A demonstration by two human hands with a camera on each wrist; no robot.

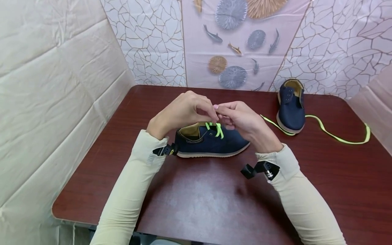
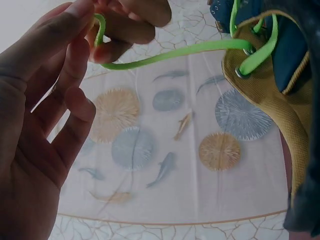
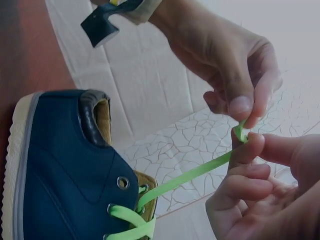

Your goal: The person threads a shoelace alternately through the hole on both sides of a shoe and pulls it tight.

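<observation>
A navy shoe with a tan lining stands on the table, its toe to the right. Bright green lace runs from an upper eyelet to both hands, slack-free near the shoe. My left hand pinches the lace's far part between thumb and forefinger. Close against it, my right hand pinches the same lace, its other fingers curled. In the right wrist view a short bend of lace shows between the two hands' fingertips. One metal eyelet there has no lace through it.
A second navy shoe stands at the back right, with a long yellow-green lace trailing beside it. The dark red table meets patterned cloth behind and a pale cloth wall on the left.
</observation>
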